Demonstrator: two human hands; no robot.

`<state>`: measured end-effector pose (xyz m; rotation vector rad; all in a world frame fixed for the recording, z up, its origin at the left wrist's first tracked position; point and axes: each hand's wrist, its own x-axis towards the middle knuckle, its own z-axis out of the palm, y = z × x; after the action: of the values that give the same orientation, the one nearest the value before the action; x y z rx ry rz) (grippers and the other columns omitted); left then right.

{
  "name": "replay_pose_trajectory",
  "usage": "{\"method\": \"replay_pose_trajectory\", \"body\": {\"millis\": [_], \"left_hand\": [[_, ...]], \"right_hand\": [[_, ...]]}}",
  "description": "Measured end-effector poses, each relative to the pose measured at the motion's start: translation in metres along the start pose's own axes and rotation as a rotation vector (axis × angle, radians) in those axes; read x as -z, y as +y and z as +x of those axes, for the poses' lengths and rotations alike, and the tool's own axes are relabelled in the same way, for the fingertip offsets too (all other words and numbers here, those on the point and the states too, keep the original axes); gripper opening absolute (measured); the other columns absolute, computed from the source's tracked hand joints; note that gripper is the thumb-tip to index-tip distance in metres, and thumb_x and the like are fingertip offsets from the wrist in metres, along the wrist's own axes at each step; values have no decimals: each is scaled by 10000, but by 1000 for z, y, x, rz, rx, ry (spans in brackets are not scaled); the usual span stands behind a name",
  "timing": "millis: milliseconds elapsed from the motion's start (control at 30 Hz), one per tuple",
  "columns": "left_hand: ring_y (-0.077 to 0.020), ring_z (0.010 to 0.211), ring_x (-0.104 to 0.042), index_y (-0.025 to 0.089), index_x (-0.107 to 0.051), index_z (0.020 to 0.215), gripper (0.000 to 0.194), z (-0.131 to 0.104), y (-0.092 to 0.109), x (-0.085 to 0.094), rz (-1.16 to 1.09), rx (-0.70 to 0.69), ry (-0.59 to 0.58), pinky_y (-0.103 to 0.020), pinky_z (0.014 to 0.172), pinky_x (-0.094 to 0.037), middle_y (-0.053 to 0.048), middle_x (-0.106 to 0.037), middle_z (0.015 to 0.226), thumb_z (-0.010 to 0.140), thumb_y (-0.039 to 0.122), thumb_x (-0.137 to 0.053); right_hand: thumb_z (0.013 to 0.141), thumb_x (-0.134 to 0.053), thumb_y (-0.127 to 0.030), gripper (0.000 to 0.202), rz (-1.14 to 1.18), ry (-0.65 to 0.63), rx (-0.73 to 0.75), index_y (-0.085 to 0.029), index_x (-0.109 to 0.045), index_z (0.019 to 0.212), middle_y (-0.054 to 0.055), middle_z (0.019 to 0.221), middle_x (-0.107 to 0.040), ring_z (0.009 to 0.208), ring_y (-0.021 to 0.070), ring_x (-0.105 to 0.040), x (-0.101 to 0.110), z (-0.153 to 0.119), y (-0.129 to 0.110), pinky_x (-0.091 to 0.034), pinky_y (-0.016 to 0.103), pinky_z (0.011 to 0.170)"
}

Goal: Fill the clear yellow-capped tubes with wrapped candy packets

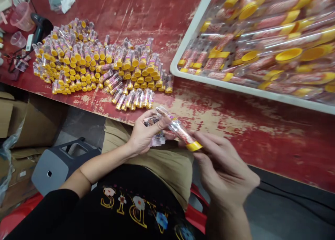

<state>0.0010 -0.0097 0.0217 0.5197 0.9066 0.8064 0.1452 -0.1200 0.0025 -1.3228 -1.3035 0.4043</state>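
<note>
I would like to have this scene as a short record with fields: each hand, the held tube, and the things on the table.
left hand: holds printed clear wrappers, with its thumb by the upper end of a tube
right hand: grips the tube at its yellow cap
tube: clear, pinkish contents, tilted
table: red, worn paint
pile: many yellow-capped tubes, further left
tray: pale rim, more yellow-capped tubes, on the right

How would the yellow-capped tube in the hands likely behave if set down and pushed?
The tube would probably roll sideways, since its body looks cylindrical. Its glossy clear surface may be slippery. It is probably stiff, running straight from left hand to right hand.
</note>
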Motion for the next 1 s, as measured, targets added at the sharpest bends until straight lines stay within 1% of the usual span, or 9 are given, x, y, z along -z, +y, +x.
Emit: {"method": "replay_pose_trajectory", "body": {"millis": [67,167,267,333,467,600,767,900,1000], "left_hand": [[-101,674,-644,175,-690,941,636,-2,0,1,6,-6,-12,-249,683,-573,14,-697,806,539,529,-1034],[-119,672,-661,188,-730,1031,625,-8,-1,3,43,32,-74,-269,673,-579,-9,-728,847,590,524,-1015],[-134,692,-680,223,-755,1177,660,-16,0,2,74,48,-106,-272,664,-582,-25,-744,897,622,471,-1012],[-147,691,-686,251,-751,1252,719,-21,2,2,70,60,-111,-284,645,-588,-25,-740,907,621,477,-1010],[-166,681,-691,274,-730,1328,795,-25,4,3,72,83,-127,-309,622,-606,-25,-734,914,617,502,-1004],[-172,702,-705,289,-705,1387,816,-22,5,7,73,85,-130,-316,645,-628,-19,-735,904,647,476,-992],[-136,627,-678,259,-719,1371,765,-10,2,12,17,74,-98,-268,577,-599,-8,-731,857,670,412,-986],[-154,663,-709,263,-702,1391,779,0,-4,17,9,89,-58,-287,604,-603,-33,-774,953,679,408,-983],[-203,754,-766,257,-669,1401,774,3,-10,23,-7,68,15,-301,633,-613,-63,-795,1041,710,445,-962]], "right_hand": [[908,-739,-95,553,23,-7,-45,-384,-728,1380,73,1182,-781,1020,226,-761,-6,-2,0,-657,388,828],[896,-769,-128,588,13,108,-75,-399,-699,1414,59,1108,-735,927,189,-728,-18,-3,1,-631,330,722],[877,-793,-112,576,-96,175,-22,-419,-731,1361,38,1006,-706,850,164,-680,-29,-3,0,-584,303,677],[856,-812,-89,571,-153,221,23,-422,-757,1316,26,933,-703,775,146,-650,-33,-3,-2,-542,285,634],[818,-845,-71,595,-159,296,42,-427,-773,1290,8,881,-700,689,122,-613,-38,-2,-6,-487,267,584],[823,-845,-81,591,-167,278,38,-434,-771,1291,-2,890,-708,663,109,-596,-42,-1,-2,-484,266,582],[872,-824,-178,358,-172,264,-20,-329,-828,1196,29,910,-735,762,148,-683,-49,1,10,-579,293,652],[886,-812,-209,276,-165,238,-40,-291,-843,1148,41,903,-763,776,160,-710,-54,3,19,-605,303,670],[896,-801,-229,237,-156,281,-48,-269,-850,1124,46,894,-764,770,160,-709,-63,8,36,-592,304,670]]}}
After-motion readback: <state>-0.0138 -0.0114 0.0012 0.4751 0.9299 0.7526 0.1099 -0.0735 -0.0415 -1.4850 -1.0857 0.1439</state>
